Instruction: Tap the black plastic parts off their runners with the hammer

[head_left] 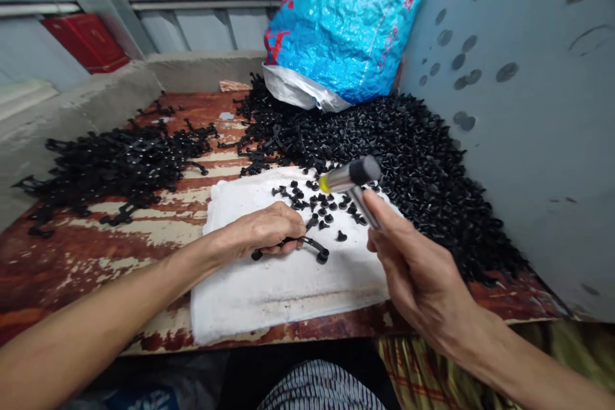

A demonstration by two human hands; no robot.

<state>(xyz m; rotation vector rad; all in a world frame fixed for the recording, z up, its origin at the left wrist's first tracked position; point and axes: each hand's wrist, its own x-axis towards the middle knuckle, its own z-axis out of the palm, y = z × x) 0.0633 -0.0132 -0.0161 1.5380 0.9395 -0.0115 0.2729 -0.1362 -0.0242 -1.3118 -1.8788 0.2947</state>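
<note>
My left hand (276, 229) is closed on a black plastic bracket (313, 245) with round ends, held low over a folded white cloth (230, 295). In my right hand (418, 262) is a small mallet (348, 174), raised above the cloth and slightly blurred. Its head has one black face and one yellow face, and my fingers wrap round the metal handle. Several small black plastic plugs (329, 206) lie scattered on the cloth between my hands. One plug (341, 236) sits a little apart, to the right of the bracket.
A large heap of black plugs (408, 160) spreads behind and right, under a blue sack (346, 19). Black assembled-looking brackets (120, 166) are piled at left on the worn wooden table (62, 269). A grey panel (519, 141) bounds the right side; a concrete ledge (91, 102) runs behind.
</note>
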